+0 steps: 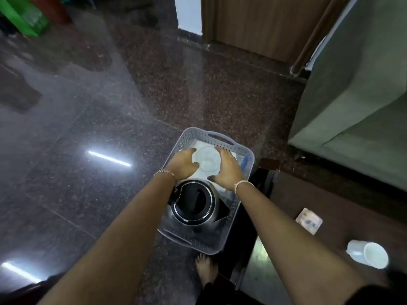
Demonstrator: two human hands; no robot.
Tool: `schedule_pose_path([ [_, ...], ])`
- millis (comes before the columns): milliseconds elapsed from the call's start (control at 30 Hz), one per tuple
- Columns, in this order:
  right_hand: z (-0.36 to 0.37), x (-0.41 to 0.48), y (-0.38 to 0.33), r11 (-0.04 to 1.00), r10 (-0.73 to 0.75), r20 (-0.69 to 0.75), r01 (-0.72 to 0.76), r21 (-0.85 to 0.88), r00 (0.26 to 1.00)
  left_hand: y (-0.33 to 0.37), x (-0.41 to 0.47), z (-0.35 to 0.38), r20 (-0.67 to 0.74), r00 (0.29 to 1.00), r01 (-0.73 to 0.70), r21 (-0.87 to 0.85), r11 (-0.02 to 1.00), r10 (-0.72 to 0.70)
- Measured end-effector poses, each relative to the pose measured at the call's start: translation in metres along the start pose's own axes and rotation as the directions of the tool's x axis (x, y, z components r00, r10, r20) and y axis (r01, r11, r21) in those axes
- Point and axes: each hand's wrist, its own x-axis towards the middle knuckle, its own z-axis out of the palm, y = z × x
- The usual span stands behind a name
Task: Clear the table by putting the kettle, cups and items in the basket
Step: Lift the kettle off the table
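Observation:
A grey perforated basket (222, 137) stands on the dark floor beside the table. Inside it, near me, sits the steel kettle (193, 203) with its black lid. In the basket's far half, both my hands hold a clear glass cup (207, 160) between them: my left hand (184, 162) grips its left side, my right hand (228, 167) its right side. On the dark table (330, 205) at my right lie a white cup (367, 254) on its side and a small square coaster (308, 221).
White and blue items (243, 164) lie in the basket under my right hand. A green sofa (352, 106) stands behind the table. My bare foot (206, 267) is just behind the basket. A green stool (24, 16) is far left on the polished floor.

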Motion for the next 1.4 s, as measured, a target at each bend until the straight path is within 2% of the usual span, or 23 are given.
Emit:
schedule_pose_path([
  [133,0.012,0.011,0.004,0.993,0.038,-0.042,-0.033,0.112,0.998,0.003,0.016,-0.002,0.124,0.992,0.039,0.002,0.999,-0.039],
  [300,0.02,0.018,0.005,0.976,0.081,-0.093,-0.06,0.207,0.992,0.003,0.028,-0.002,0.147,0.986,0.08,-0.022,0.997,-0.076],
  [467,0.011,0.013,-0.001,0.956,0.108,-0.154,-0.06,0.287,0.982,0.012,0.021,-0.009,0.06,0.997,0.064,-0.172,0.983,-0.055],
  [600,-0.01,-0.003,-0.012,0.925,0.107,-0.237,-0.009,0.38,0.966,0.031,0.008,-0.021,-0.045,0.999,-0.006,-0.25,0.968,-0.005],
  [767,-0.053,-0.039,-0.023,0.894,0.098,-0.37,0.081,0.441,0.924,0.079,-0.028,-0.03,-0.162,0.986,-0.113,-0.473,0.874,0.039],
  [900,-0.09,-0.075,-0.013,0.884,0.099,-0.459,0.134,0.449,0.883,0.124,-0.057,-0.021,-0.194,0.98,-0.144,-0.568,0.811,0.038],
  [1167,-0.153,-0.186,0.059,0.864,0.119,-0.631,0.233,0.446,0.767,0.226,-0.131,0.05,-0.132,0.984,-0.179,-0.766,0.617,0.121],
  [1300,-0.173,-0.252,0.113,0.859,0.178,-0.668,0.217,0.464,0.723,0.275,-0.16,0.11,-0.034,0.987,-0.124,-0.794,0.595,0.159],
  [1400,-0.181,-0.298,0.156,0.862,0.242,-0.671,0.162,0.48,0.701,0.306,-0.178,0.158,0.036,0.982,-0.089,-0.777,0.623,0.185],
])
